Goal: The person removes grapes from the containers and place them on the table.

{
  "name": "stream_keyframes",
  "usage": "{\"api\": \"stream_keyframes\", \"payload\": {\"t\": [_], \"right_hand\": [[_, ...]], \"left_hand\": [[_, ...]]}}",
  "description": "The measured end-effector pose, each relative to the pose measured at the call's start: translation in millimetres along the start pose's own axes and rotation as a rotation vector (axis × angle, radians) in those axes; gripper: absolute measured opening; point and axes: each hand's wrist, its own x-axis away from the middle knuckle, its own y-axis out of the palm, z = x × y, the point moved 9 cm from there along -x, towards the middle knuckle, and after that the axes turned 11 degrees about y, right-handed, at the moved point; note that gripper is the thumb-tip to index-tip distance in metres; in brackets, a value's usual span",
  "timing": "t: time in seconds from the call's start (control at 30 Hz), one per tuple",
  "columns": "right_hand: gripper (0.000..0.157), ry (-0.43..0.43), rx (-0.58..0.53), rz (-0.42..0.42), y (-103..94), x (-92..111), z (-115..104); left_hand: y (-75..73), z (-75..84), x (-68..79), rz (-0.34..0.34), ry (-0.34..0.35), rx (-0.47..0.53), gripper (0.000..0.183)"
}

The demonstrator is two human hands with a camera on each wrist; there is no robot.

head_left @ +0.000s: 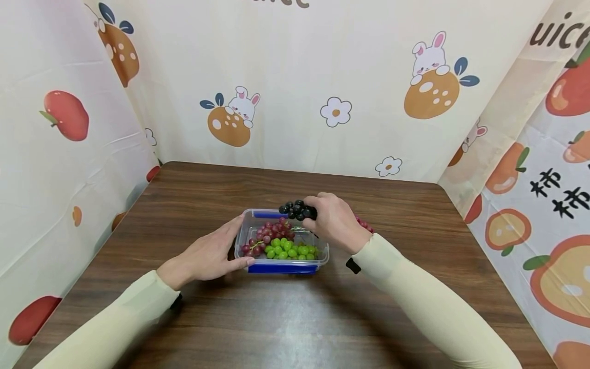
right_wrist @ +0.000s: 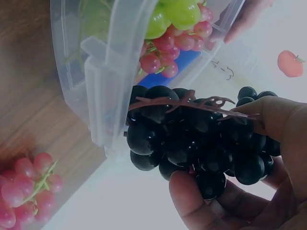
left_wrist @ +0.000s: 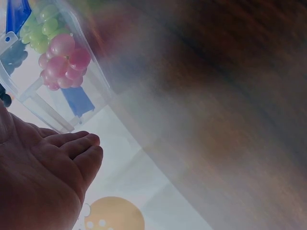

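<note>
My right hand [head_left: 335, 219] grips a bunch of black grapes [right_wrist: 192, 136] by its stem side, thumb and fingers round the fruit. The bunch hangs over the back right part of a clear plastic box [head_left: 282, 263] with blue clips. Inside the box lie a bunch of red grapes [head_left: 275, 231] at the left and back, and a bunch of green grapes [head_left: 288, 250] along the front. My left hand [head_left: 209, 253] is at the box's left end, its thumb at the front rim and its extended fingers along the side.
Another bunch of pink-red grapes [right_wrist: 29, 191] lies on the table just right of the box, mostly hidden behind my right hand in the head view. The brown wooden table [head_left: 221, 189] meets a fruit-printed curtain [head_left: 295, 123] at its back and sides.
</note>
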Motion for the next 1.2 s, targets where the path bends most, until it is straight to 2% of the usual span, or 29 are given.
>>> {"api": "stream_keyframes", "payload": {"t": [0.33, 0.7, 1.2], "right_hand": [[0.018, 0.002, -0.004, 0.042, -13.9, -1, 5], [0.023, 0.034, 0.009, 0.059, -25.4, -1, 11], [0.019, 0.054, 0.037, 0.075, -28.8, 1, 26]], "left_hand": [[0.2, -0.7, -0.1, 0.002, 0.002, 0.002, 0.117], [-0.7, -0.3, -0.2, 0.008, 0.008, 0.001, 0.117], [0.0, -0.7, -0.5, 0.006, 0.007, -0.003, 0.117]]}}
